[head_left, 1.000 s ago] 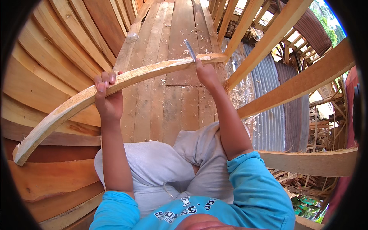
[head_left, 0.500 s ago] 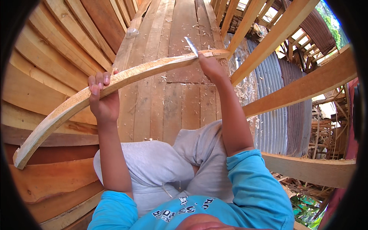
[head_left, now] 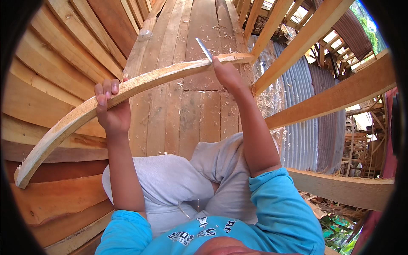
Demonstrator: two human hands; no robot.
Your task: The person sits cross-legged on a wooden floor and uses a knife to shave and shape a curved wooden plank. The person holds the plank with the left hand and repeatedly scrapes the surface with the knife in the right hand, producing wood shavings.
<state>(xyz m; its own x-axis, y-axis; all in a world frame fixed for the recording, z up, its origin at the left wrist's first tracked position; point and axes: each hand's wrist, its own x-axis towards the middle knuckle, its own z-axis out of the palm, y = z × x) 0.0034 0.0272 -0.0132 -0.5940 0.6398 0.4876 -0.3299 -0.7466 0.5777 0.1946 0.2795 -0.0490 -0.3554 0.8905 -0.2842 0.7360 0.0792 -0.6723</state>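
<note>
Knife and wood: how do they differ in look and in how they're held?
The knife looks silvery, while the wood is pale tan. The knife looks much shorter than the wood. The right hand grips the knife; the left hand grips the wood. Both are hand-held.

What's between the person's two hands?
In the head view, a stretch of curved wooden strip links left hand and right hand, with a blade beside the right.
</note>
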